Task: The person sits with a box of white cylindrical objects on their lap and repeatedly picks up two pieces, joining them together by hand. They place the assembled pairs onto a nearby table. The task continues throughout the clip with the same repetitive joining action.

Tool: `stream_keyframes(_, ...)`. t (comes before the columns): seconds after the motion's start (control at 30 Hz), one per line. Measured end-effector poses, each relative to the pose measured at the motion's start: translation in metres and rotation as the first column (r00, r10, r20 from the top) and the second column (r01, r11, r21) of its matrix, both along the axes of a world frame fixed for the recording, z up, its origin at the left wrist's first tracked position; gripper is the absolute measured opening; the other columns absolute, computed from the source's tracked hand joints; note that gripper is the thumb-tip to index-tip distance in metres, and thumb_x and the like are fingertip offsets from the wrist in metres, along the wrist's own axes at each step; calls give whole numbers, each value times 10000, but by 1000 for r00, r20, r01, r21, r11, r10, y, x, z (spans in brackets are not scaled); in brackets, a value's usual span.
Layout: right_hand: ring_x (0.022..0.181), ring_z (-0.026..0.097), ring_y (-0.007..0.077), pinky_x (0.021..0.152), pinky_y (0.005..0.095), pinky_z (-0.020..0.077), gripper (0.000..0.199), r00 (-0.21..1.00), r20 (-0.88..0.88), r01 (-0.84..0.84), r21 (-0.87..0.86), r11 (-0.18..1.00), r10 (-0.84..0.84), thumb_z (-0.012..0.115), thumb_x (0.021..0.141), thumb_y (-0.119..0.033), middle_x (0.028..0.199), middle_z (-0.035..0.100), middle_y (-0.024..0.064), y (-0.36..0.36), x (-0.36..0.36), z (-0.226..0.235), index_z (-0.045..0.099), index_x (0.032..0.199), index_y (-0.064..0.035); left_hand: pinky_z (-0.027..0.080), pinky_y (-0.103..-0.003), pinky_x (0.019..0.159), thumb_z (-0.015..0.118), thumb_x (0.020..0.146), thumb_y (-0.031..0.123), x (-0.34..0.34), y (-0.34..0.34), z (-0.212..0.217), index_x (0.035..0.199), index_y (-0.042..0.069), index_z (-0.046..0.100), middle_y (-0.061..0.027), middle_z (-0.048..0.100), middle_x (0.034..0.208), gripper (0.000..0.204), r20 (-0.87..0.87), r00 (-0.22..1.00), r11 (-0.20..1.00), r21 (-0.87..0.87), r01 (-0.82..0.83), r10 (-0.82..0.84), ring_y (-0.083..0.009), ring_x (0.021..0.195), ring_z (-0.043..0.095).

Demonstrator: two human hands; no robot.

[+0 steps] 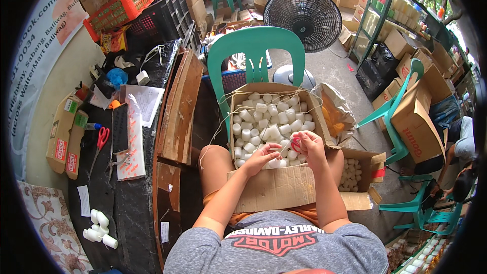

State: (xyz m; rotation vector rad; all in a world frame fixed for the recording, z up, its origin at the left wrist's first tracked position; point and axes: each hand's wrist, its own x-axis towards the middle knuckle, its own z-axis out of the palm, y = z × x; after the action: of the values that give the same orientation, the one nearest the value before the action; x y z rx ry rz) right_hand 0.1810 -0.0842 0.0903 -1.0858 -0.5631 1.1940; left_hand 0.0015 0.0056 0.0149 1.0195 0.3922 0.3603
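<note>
Both hands meet above an open cardboard box [269, 189] on my lap, filled with white cylindrical pieces [274, 132]. My right hand [312, 151] is closed on red-handled scissors [296, 143]; their blades are too small to make out. Just to its left, my left hand [263, 158] has its fingers bent together in a pinch. Whatever lies between those fingertips is too small to tell. Thin pale cords [225, 102] trail over the rim of the box and down its left side.
A green plastic chair [256, 40] stands behind the box, with a black fan [303, 19] beyond. To the left, a black-covered table [127, 193] bears red scissors [103, 137], a phone [120, 128] and white pieces [101, 229]. A smaller box [362, 160] of pieces sits at right.
</note>
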Motion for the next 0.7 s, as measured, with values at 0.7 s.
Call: stream_keyframes(0.7, 447, 215, 30, 390, 201, 176, 238, 934, -322, 201, 122, 972, -152, 556, 915, -248, 516, 279, -83, -2, 16, -8, 607, 905, -16, 405, -209, 816, 583, 897, 289, 8, -4, 14, 985, 54, 628, 42, 611, 917, 255, -211, 976, 974, 205, 102, -58, -44, 894, 522)
